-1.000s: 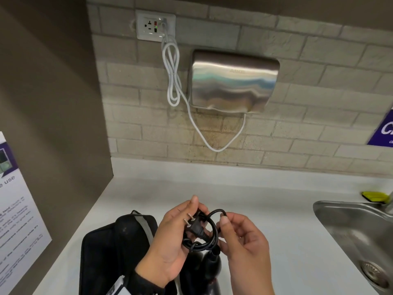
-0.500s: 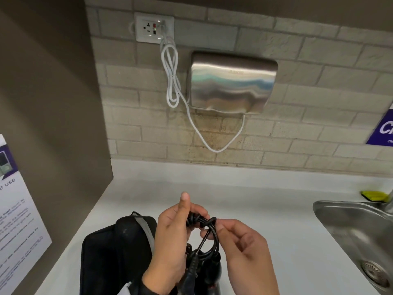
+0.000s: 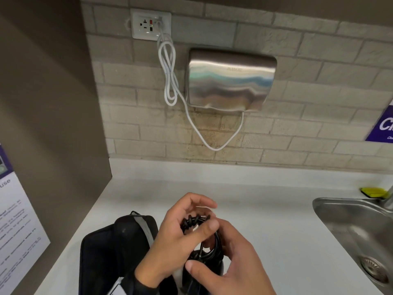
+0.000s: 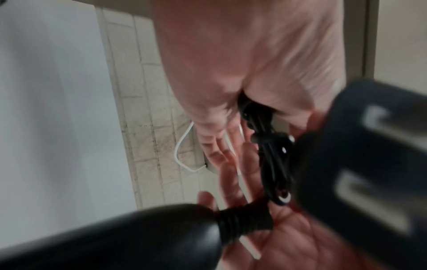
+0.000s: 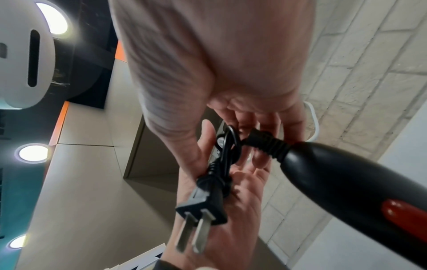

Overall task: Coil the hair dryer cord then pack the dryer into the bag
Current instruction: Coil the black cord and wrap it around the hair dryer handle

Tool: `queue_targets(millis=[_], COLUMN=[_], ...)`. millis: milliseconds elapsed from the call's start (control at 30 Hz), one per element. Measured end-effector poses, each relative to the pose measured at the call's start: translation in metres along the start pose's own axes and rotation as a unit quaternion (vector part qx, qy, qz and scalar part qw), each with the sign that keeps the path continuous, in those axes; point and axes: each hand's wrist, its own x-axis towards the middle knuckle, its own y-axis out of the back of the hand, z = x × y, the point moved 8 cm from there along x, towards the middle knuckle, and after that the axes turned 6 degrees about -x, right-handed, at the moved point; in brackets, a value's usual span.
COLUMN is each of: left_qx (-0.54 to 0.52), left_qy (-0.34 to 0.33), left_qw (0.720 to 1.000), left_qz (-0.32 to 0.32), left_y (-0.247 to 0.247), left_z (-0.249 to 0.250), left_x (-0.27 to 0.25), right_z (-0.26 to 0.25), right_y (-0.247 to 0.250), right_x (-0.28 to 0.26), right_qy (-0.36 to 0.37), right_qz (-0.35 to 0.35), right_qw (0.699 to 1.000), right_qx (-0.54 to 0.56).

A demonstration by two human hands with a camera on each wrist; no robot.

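Above the counter's near edge, left hand (image 3: pixel 172 237) and right hand (image 3: pixel 229 260) both pinching the coiled black cord (image 3: pixel 209 241), plug (image 5: pixel 203 201) against left palm, hair dryer (image 5: pixel 346 179) hanging below, black bag (image 3: pixel 112 252) lying just left, sink (image 3: pixel 350 226) at right edge.

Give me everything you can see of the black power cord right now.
The black power cord is thin, rubbery-looking and gathered into a small bundle of loops held above the counter. One end runs through a ribbed strain relief into the hair dryer handle; the other ends in a black plug with two flat metal prongs pointing away from the bundle. The left hand and right hand both hold the bundle between their fingers.
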Motion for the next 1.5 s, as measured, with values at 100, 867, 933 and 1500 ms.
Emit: queue_targets(millis=[100,867,933,1500], left_qx=[0.002,0.075,0.094,0.038], left_qy=[-0.012,0.087,0.087,0.042], left_qw=[0.999,0.988,0.987,0.997], left_qz=[-0.029,0.098,0.101,0.055], left_y=[-0.001,0.015,0.016,0.007], left_z=[0.006,0.001,0.003,0.025], left_x=[0.001,0.008,0.009,0.011], right_z=[-0.001,0.016,0.016,0.101], right_y=[0.000,0.015,0.015,-0.028], right_x=[0.000,-0.016,-0.016,-0.034], right_qy=[0.007,-0.027,-0.023,-0.200], right_qz=[-0.001,0.107,0.091,-0.016], right_qw=[1.000,0.993,0.995,0.933], right_qx=[0.001,-0.046,-0.034,0.299])
